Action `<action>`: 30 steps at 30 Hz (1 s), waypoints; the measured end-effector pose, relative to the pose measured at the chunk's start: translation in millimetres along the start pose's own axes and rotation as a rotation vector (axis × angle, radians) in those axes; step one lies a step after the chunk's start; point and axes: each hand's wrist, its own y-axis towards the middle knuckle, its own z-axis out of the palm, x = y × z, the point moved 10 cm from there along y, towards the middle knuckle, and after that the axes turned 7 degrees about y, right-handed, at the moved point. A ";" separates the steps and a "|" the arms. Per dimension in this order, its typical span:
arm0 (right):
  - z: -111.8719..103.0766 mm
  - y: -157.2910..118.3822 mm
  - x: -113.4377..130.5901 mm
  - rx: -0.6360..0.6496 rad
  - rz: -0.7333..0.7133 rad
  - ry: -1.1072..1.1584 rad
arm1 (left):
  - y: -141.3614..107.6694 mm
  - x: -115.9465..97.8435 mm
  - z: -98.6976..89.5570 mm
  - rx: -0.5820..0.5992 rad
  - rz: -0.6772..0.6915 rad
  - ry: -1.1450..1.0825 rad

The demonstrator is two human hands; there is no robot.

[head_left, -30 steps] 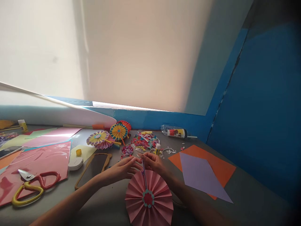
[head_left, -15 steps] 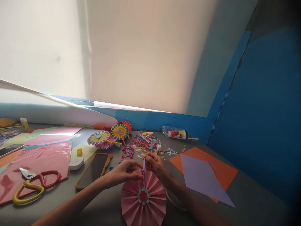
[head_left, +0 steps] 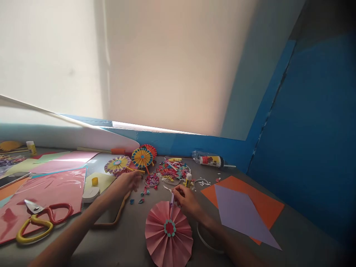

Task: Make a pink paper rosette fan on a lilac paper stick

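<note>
A round pleated pink paper fan [head_left: 155, 237] with a mint and red flower [head_left: 169, 228] at its centre hangs low in front of me. My right hand [head_left: 185, 198] is closed in a pinch on the narrow folded edge [head_left: 172, 202], pale purple, at the fan's top. My left hand [head_left: 130, 183] is off the fan, over the far end of the phone [head_left: 109, 211]. Its fingers are smeared by motion, and nothing shows in them. Just beyond it lies a yellow and purple paper fan [head_left: 117, 164] with a stick.
Scissors [head_left: 41, 218] lie on pink wrapped paper [head_left: 61, 185] at left. A glue stick [head_left: 188, 180] stands behind my right hand, near paper scraps [head_left: 176, 170]. A glue bottle [head_left: 210, 161] lies by the wall. Purple paper [head_left: 241, 211] overlaps orange paper [head_left: 267, 200] at right.
My left hand has let go of the pink fan and moved left and away from me, over the phone. My right hand still holds the fan's top.
</note>
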 end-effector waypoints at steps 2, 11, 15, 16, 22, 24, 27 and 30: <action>-2.8 2.6 -8.3 -0.016 0.005 -0.049 | -5.9 15.3 -27.5 -0.054 -0.012 0.051; -1.3 11.0 -26.0 0.008 -0.002 -0.114 | -63.4 100.3 -37.1 -0.167 -0.286 0.404; -0.9 10.6 -26.8 0.017 -0.006 -0.118 | -66.2 96.4 -33.4 -0.166 -0.289 0.386; -0.8 10.2 -26.3 0.018 -0.009 -0.119 | -66.1 93.7 -33.5 -0.158 -0.288 0.373; -3.9 5.5 -16.4 0.024 -0.005 -0.152 | -78.5 90.8 -44.3 -0.210 -0.330 0.305; -5.3 3.9 -12.0 0.036 0.005 -0.169 | -89.4 100.1 -47.2 -0.227 -0.391 0.183; -4.6 3.8 -8.6 0.067 0.023 -0.198 | -107.7 116.7 -45.4 -0.244 -0.508 -0.160; -1.6 5.4 -10.6 0.084 0.061 -0.218 | -123.8 129.2 -41.3 -0.337 -0.660 -0.581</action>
